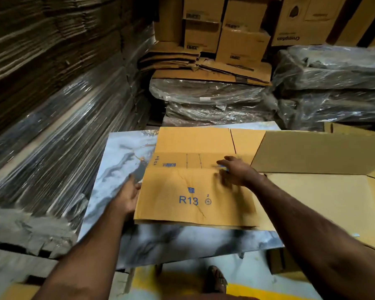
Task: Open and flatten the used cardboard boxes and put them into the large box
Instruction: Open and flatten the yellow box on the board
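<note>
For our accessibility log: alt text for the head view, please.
A flattened box marked R13 lies on a marbled table; the left hand holds its left edge, the right hand presses on top. The large box stands open at right.

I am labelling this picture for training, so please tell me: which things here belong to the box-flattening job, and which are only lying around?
Part of the job:
- flattened box marked R13, on the marble-patterned table
- left hand at its left edge
- right hand pressing on top
- large open box at right

Just lying about:
- plastic-wrapped bundles
- stacked cartons behind
- cardboard stacks at left
</note>
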`<state>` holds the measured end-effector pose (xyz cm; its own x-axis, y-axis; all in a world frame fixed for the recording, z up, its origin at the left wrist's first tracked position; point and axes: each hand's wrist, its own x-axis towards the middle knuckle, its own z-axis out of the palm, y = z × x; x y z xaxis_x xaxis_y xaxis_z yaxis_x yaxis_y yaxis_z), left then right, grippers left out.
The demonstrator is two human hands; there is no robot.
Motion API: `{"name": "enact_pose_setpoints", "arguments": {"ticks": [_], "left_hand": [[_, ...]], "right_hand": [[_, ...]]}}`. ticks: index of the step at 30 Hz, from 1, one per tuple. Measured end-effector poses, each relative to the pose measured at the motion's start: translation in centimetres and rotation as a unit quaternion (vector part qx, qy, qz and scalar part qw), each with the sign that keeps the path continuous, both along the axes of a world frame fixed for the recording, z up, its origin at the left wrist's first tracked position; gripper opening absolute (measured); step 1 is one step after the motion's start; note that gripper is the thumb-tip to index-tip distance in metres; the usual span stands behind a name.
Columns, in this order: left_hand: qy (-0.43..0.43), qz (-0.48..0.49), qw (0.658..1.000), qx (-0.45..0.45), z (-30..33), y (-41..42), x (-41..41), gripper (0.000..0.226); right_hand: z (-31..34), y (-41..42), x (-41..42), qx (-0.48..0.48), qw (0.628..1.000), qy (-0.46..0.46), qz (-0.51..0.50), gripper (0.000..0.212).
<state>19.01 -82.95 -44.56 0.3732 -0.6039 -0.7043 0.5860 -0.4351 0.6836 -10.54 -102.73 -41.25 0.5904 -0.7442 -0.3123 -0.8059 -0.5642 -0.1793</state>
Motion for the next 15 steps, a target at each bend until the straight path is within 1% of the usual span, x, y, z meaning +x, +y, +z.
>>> {"name": "enact_pose_setpoints", "arguments": {"ticks": [1,2,4,5,8,10,12,14,15], "left_hand": [[0.006,-0.016,1.000,0.010,-0.1,0.3,-0.5,0.051],[-0.007,-0.060,0.998,0.025,-0.6,0.5,-0.6,0.043],[-0.072,-0.122,0.989,0.043,-1.2,1.2,-0.7,0.033],[-0.095,-0.124,0.987,0.045,-1.7,1.5,-0.9,0.034],[-0.152,-0.100,0.983,0.012,-3.3,2.6,-1.8,0.029],[-0.173,-0.089,0.981,0.011,-5.2,3.7,-2.1,0.030],[-0.195,-0.040,0.980,0.019,-5.7,4.7,-3.0,0.027],[-0.225,-0.001,0.974,0.017,-5.7,5.2,-4.1,0.020],[-0.233,0.013,0.972,0.018,-6.0,5.3,-4.8,0.021]], "right_hand": [[-1.2,0.9,0.1,0.006,0.999,0.029,-0.022,0.052],[-2.5,1.9,0.2,0.019,0.997,0.058,-0.042,0.051],[-5.1,3.8,0.0,0.057,0.991,0.085,-0.083,0.050],[-6.2,4.6,-0.1,0.074,0.988,0.077,-0.107,0.051],[-8.0,5.9,-0.3,0.092,0.984,0.053,-0.141,0.055],[-8.7,6.2,-0.3,0.103,0.985,0.056,-0.128,0.056],[-9.5,6.4,0.1,0.107,0.986,0.068,-0.111,0.057],[-10.0,6.1,0.9,0.063,0.990,0.087,-0.090,0.057],[-9.9,5.8,1.5,0.033,0.992,0.098,-0.071,0.058]]}}
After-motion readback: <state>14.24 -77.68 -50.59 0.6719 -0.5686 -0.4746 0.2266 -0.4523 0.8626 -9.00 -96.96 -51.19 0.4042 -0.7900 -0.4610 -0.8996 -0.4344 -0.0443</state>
